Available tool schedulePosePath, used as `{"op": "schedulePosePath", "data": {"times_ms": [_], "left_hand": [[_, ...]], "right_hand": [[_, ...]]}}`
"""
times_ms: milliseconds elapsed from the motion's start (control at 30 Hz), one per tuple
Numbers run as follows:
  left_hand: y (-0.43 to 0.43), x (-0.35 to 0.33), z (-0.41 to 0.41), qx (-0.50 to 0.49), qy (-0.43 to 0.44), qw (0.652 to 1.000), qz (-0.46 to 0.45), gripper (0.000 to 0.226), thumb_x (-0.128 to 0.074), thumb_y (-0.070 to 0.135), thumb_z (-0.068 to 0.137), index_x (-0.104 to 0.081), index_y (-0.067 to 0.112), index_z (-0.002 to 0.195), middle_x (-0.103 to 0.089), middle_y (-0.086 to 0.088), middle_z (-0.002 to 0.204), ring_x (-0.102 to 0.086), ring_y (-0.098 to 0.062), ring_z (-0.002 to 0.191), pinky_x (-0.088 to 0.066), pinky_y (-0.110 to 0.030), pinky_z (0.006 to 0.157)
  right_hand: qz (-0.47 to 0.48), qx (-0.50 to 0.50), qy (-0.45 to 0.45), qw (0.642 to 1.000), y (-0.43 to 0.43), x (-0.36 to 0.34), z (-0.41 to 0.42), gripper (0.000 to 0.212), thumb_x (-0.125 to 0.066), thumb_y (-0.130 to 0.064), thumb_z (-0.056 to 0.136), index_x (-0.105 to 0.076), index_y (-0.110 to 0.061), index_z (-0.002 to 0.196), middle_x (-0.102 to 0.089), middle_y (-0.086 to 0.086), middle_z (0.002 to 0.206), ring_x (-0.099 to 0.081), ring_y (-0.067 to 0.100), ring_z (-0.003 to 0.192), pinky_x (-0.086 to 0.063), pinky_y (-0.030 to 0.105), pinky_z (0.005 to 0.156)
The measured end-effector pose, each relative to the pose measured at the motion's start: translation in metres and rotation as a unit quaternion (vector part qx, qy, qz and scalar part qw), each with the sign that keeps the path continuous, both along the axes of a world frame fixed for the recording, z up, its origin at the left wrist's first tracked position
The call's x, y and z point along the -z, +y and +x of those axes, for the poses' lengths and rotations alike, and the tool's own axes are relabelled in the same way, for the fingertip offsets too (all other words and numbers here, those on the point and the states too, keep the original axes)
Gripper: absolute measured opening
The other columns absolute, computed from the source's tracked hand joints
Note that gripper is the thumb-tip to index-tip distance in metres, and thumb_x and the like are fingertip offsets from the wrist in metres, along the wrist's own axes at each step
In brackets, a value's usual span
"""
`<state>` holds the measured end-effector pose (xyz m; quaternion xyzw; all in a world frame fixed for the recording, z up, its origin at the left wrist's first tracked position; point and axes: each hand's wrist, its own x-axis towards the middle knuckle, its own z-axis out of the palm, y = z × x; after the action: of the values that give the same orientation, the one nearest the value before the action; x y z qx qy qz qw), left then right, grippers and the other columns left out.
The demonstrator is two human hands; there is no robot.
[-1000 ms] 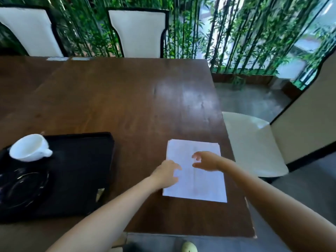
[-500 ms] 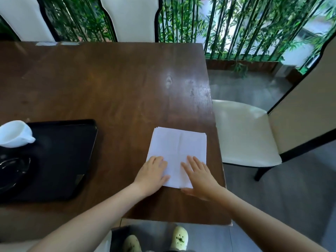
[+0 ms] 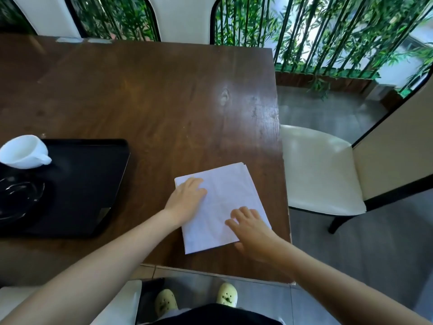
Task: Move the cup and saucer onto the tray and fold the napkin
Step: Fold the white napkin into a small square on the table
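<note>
White napkin (image 3: 225, 205), two flat hands, left hand (image 3: 187, 198), right hand (image 3: 251, 225)

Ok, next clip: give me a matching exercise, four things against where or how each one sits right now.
Things:
1. cup
2. saucer
3. napkin
4. tray

Places or states:
A. flat under both hands, near the table's right edge
B. black, on the table's left side
C. white, tilted, at the tray's far left
D. dark, on the tray, nearer than the cup

Pairs: 1-C, 2-D, 3-A, 4-B
</note>
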<state>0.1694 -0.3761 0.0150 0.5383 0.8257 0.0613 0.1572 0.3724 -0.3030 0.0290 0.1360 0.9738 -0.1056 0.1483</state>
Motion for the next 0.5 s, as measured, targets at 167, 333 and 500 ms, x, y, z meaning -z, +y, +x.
{"op": "schedulePosePath", "data": {"times_ms": [167, 333, 500], "left_hand": [[-0.053, 0.003, 0.039, 0.151, 0.071, 0.984, 0.057, 0.035, -0.052, 0.041, 0.087, -0.058, 0.016, 0.111, -0.055, -0.007, 0.12, -0.051, -0.025, 0.11, -0.043, -0.035, 0.091], [-0.075, 0.002, 0.047, 0.164, 0.099, 0.981, 0.025, 0.045, -0.063, 0.048, 0.077, -0.06, 0.013, 0.106, -0.06, -0.012, 0.116, -0.059, -0.029, 0.102, -0.051, -0.034, 0.083], [-0.081, -0.003, 0.058, 0.176, 0.15, 0.971, 0.054, 0.011, -0.07, 0.015, 0.07, -0.067, 0.009, 0.079, -0.069, -0.011, 0.087, -0.065, -0.025, 0.07, -0.055, -0.031, 0.055]], "right_hand": [[0.039, -0.045, -0.006, 0.998, 0.007, -0.006, -0.004, 0.036, -0.049, -0.019, 0.089, -0.045, -0.011, 0.124, -0.046, 0.013, 0.127, -0.043, 0.033, 0.112, -0.037, 0.042, 0.097], [0.047, -0.016, 0.02, 0.999, 0.005, -0.001, -0.01, 0.021, -0.04, -0.015, 0.087, -0.053, -0.005, 0.1, -0.056, 0.014, 0.104, -0.05, 0.033, 0.095, -0.038, 0.039, 0.081], [0.019, -0.02, 0.072, 0.997, 0.01, 0.004, -0.005, 0.024, -0.04, -0.022, 0.092, -0.055, -0.008, 0.104, -0.06, 0.01, 0.105, -0.053, 0.028, 0.093, -0.043, 0.036, 0.083]]}}
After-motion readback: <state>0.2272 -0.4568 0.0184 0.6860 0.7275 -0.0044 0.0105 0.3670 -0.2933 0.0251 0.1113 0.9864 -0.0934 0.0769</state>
